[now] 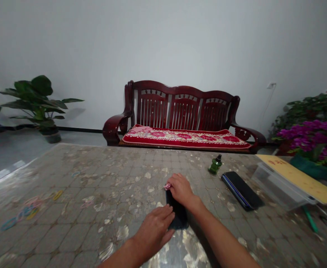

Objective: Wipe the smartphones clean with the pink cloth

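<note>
Phone (180, 217), dark and flat, lies under both my hands. My left hand (155, 229) steadies its near end, fingers flat and together. My right hand (181, 190) curls over the far end, fingertips pinched on a small pink piece (167, 186). Patterned table (102, 175) beneath; rubber bands (26, 212) far left, second phone (241, 190) and green bottle (215, 165) right, wooden bench (180, 119) beyond.

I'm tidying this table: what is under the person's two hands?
A dark flat object lies under the left hand and right hand, on the table. Its far end is covered by the right hand, where something pink pokes out.
</note>
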The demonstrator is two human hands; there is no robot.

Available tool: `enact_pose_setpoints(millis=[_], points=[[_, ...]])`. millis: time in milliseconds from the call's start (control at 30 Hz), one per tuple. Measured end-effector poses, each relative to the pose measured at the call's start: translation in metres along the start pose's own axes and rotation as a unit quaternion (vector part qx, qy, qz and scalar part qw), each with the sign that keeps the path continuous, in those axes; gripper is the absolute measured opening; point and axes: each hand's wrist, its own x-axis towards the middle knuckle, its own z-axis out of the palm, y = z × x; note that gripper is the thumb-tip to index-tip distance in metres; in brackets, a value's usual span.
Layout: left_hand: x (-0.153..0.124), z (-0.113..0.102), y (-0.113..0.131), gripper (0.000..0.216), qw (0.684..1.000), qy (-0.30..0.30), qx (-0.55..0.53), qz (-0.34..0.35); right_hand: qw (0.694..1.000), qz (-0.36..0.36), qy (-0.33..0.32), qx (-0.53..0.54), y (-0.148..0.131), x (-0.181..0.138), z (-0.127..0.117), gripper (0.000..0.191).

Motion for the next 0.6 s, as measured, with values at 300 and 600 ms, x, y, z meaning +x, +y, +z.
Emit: enact_pose_setpoints(millis=[300,600], points=[[-0.001,0.002,-0.001,0.040,1.000,0.001,0.009,0.004,0.996,-0.056,-0.013,0.070,0.006,-0.015,-0.001,0.017],[0.000,-0.001,-0.002,0.037,1.000,0.024,0.009,0.017,0.998,0.050,0.024,0.030,0.023,-0.005,0.001,0.016]])
